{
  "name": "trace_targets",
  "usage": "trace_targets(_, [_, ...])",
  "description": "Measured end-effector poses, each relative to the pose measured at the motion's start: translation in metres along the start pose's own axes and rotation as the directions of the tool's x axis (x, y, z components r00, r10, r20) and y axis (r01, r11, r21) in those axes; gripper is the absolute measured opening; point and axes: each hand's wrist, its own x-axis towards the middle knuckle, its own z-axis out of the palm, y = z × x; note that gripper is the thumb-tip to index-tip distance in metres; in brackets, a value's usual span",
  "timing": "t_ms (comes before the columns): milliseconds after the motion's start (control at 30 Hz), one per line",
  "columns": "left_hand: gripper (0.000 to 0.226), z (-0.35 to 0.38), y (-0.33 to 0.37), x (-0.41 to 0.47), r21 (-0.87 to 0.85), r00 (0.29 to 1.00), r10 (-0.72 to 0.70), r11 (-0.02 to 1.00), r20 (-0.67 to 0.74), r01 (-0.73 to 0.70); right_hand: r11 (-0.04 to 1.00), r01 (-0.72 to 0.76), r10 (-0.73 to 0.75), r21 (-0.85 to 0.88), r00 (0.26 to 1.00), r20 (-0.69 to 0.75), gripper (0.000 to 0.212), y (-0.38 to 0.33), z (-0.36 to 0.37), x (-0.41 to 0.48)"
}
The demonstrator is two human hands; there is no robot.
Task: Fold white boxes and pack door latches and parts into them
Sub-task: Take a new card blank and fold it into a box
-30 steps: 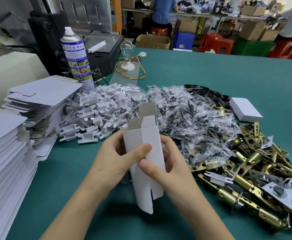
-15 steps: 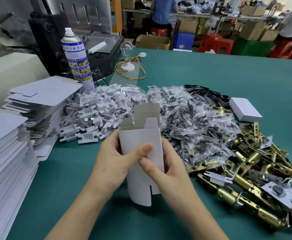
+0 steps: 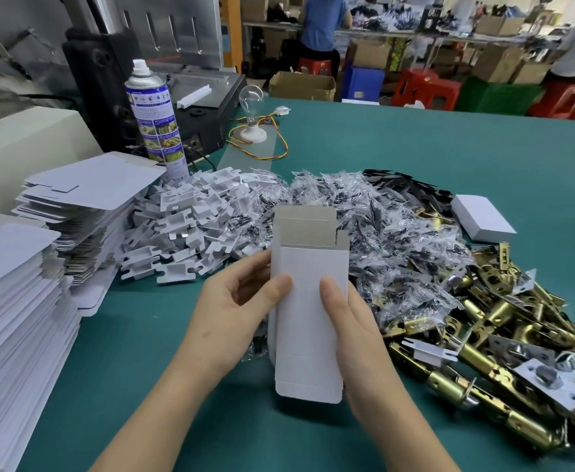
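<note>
**Left.** Two stacks of flat box blanks [image 3: 17,294] stand on the counter [image 3: 415,148]. Just beside them lies a heap of white plastic inserts [image 3: 184,226].

**Centre.** The left grip [image 3: 231,321] pinches the left edge of the white box [image 3: 308,267], thumb on the front panel and fingers behind. The box is held upright above the counter between both hands. Its grey-lined top flaps stand open and its bottom tuck flap hangs unfolded. The right grip [image 3: 357,338] holds the right edge the same way, thumb on the front.

**Assessment.** The step in hand appears to be opening the sleeve into a square tube and closing one end.
- Press the two side creases toward each other evenly, so the panels open without buckling.
- Keep the thumbs clear of the score lines.
- Fold the side dust flaps in first, then seat the tuck flap fully.
- An end left half tucked would likely give way under a heavy latch.

**Right.** A mound of bagged small parts [image 3: 381,233] lies near the right grip. Beyond it are the brass door latches [image 3: 483,335] and one finished white box [image 3: 481,218].
</note>
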Motion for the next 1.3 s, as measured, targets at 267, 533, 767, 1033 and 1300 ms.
trace_targets(267, [0.04, 0.003, -0.005, -0.003, 0.018, 0.999, 0.038, 0.999, 0.029, -0.038, 0.992, 0.095, -0.1, -0.088, 0.993, -0.063, 0.027, -0.002, 0.003, 0.0])
trace_targets(533, [0.033, 0.002, -0.009, -0.004, 0.07, 0.99, 0.052, 0.996, 0.134, -0.062, 0.988, 0.091, -0.103, -0.121, 0.99, -0.092, 0.026, 0.0, -0.003, 0.001])
trace_targets(767, [0.027, 0.002, -0.011, -0.005, 0.151, 0.99, 0.053, 0.986, 0.129, -0.073, 0.97, 0.139, -0.166, -0.199, 0.978, -0.124, 0.025, -0.001, -0.003, -0.001])
trace_targets(1033, [0.026, 0.003, -0.009, -0.006, 0.172, 0.984, 0.11, 0.976, 0.141, -0.133, 0.946, 0.176, -0.216, -0.271, 0.968, -0.126, 0.031, -0.003, -0.001, -0.002])
trace_targets(1300, [0.063, -0.001, -0.003, -0.009, 0.201, 0.961, 0.267, 0.94, 0.073, -0.276, 0.852, 0.389, -0.431, -0.35, 0.901, -0.05, 0.071, -0.015, -0.001, -0.008])
